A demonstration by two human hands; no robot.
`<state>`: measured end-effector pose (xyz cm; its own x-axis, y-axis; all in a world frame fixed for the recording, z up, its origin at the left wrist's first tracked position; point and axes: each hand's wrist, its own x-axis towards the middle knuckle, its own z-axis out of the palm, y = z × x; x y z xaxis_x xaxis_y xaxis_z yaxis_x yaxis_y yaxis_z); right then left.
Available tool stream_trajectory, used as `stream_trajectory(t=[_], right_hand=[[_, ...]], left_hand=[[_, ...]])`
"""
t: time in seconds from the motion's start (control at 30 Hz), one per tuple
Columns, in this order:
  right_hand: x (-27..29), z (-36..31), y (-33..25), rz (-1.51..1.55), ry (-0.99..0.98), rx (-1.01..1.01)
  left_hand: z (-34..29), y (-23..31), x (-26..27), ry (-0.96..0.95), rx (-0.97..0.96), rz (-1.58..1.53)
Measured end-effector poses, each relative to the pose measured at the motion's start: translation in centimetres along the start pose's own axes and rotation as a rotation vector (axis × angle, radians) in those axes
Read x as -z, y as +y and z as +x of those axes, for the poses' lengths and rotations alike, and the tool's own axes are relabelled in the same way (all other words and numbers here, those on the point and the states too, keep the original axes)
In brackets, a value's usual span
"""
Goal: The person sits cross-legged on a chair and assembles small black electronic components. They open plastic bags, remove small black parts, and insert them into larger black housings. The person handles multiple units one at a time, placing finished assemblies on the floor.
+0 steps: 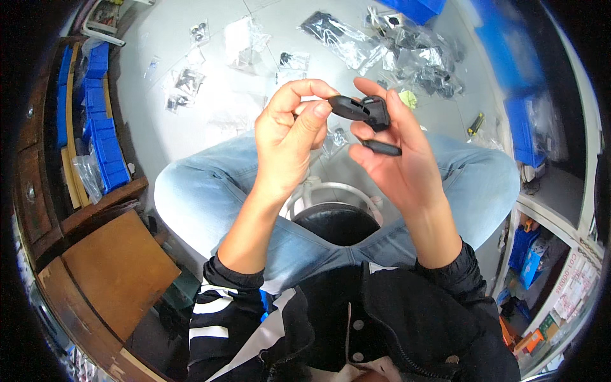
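Above my lap, my left hand (289, 130) pinches a black elongated plastic part (349, 107) between thumb and forefinger. Its right end meets a black bracket-like piece (377, 113) held by my right hand (410, 149). Lower in the right hand, a second black oblong part (382, 147) lies across the fingers. Whether these black pieces are joined to each other, I cannot tell. Both hands are closed around their parts, close together and raised over the floor.
Clear plastic bags with black parts (426, 63) lie heaped on the floor (210, 114) ahead. More small bags (184, 86) are scattered at the left. Blue bins (105, 140) line the left shelf. A yellow-black cutter (475, 124) lies right. A black stool seat (337, 223) shows between my legs.
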<state>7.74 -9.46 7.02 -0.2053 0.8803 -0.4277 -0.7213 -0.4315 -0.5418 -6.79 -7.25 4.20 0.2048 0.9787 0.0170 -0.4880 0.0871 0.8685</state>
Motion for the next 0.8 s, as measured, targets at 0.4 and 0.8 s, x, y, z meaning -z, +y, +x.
stream_trajectory(t=[0.4,0.8], right_hand=[[-0.1,-0.3,1.6,-0.952,0.087,0.849],[-1.0,-0.2,2.3,-0.945,0.139,0.808]], left_hand=[[-0.4,-0.3,-0.6,-0.027,0.084,-0.173],[-0.5,-1.1,0.0,-0.094,0.199,-0.467]])
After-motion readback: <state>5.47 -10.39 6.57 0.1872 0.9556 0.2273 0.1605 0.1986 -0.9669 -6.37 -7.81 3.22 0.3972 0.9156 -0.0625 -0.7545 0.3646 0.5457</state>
